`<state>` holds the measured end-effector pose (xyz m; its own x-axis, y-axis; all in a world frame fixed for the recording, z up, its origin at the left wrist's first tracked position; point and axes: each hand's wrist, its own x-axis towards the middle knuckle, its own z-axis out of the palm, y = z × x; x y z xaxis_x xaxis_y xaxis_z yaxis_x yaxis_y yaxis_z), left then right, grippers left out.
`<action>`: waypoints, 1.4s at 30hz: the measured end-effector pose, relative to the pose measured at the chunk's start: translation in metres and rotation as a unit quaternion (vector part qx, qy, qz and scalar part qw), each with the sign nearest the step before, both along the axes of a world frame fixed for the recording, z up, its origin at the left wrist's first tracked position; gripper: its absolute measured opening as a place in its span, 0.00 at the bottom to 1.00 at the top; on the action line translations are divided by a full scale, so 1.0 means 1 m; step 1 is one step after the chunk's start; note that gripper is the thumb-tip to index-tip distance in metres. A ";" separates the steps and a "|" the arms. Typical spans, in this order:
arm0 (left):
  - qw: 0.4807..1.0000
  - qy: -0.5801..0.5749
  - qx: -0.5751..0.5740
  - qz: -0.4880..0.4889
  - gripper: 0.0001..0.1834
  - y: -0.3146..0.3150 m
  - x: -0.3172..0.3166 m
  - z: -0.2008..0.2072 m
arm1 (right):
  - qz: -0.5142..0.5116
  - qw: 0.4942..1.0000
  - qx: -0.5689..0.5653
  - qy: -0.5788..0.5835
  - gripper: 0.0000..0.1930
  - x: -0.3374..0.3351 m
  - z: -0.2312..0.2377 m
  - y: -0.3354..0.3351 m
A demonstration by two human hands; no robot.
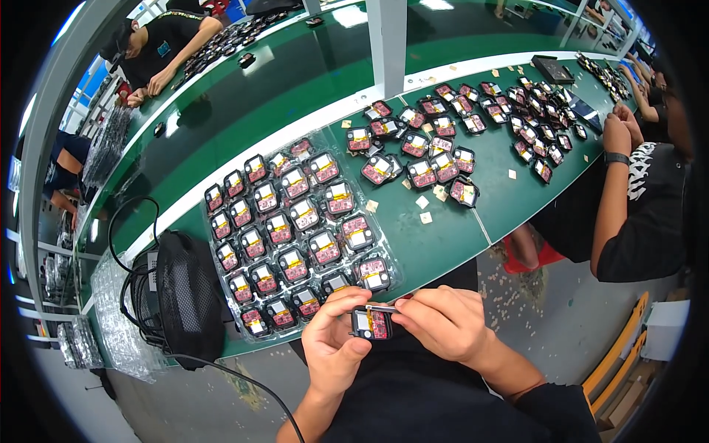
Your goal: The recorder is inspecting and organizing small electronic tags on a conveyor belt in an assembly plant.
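In front of my body, my left hand (334, 345) grips a small black electronic device housing (371, 325) between thumb and fingers. Its open face shows a red circuit board, a pale silvery block and a yellow strip. My right hand (448, 325) pinches a slim silver metal tool (382, 308) that lies across the upper edge of the housing; its exact kind I cannot make out. Just beyond my hands, a clear plastic tray (392, 260) bears rows of similar open housings, each with a red board and yellow strip.
Loose housings (422, 174) lie piled on the green table (436, 255) to the right, among small pale squares (425, 218). A black mesh bag (190, 295) with cables stands left of the tray, beside stacked clear trays (122, 314). A metal post (388, 52) rises behind. Co-workers sit right and far left.
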<state>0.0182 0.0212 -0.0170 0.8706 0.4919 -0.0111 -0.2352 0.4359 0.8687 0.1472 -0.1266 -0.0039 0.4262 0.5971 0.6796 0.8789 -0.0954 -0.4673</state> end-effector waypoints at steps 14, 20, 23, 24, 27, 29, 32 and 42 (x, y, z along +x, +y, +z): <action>1.000 0.000 -0.002 0.000 0.33 0.002 0.000 0.003 | 0.032 0.993 0.006 0.112 0.10 0.003 0.000 0.000; 1.000 0.005 0.001 -0.002 0.33 0.000 -0.002 0.000 | 0.031 0.989 -0.002 0.144 0.08 0.000 -0.001 0.001; 1.000 0.002 -0.007 -0.002 0.32 0.000 -0.002 0.000 | 0.020 0.989 -0.005 0.145 0.08 -0.003 -0.002 0.001; 1.000 0.002 -0.007 -0.002 0.32 0.000 -0.002 0.000 | 0.014 0.990 -0.003 0.142 0.08 -0.004 -0.003 0.001; 1.000 0.003 0.006 0.002 0.32 -0.001 -0.002 0.001 | 0.004 0.994 -0.020 0.106 0.10 -0.006 -0.003 0.001; 1.000 0.003 0.025 -0.004 0.32 0.000 -0.002 0.003 | 0.005 0.995 -0.018 0.096 0.10 -0.005 -0.004 0.001; 1.000 0.001 0.018 -0.009 0.33 0.002 -0.003 0.004 | 0.009 0.996 -0.012 0.092 0.11 -0.003 -0.004 0.001; 1.000 0.000 0.004 -0.004 0.32 0.001 -0.001 0.001 | -0.006 0.999 0.026 0.043 0.13 -0.004 -0.008 0.002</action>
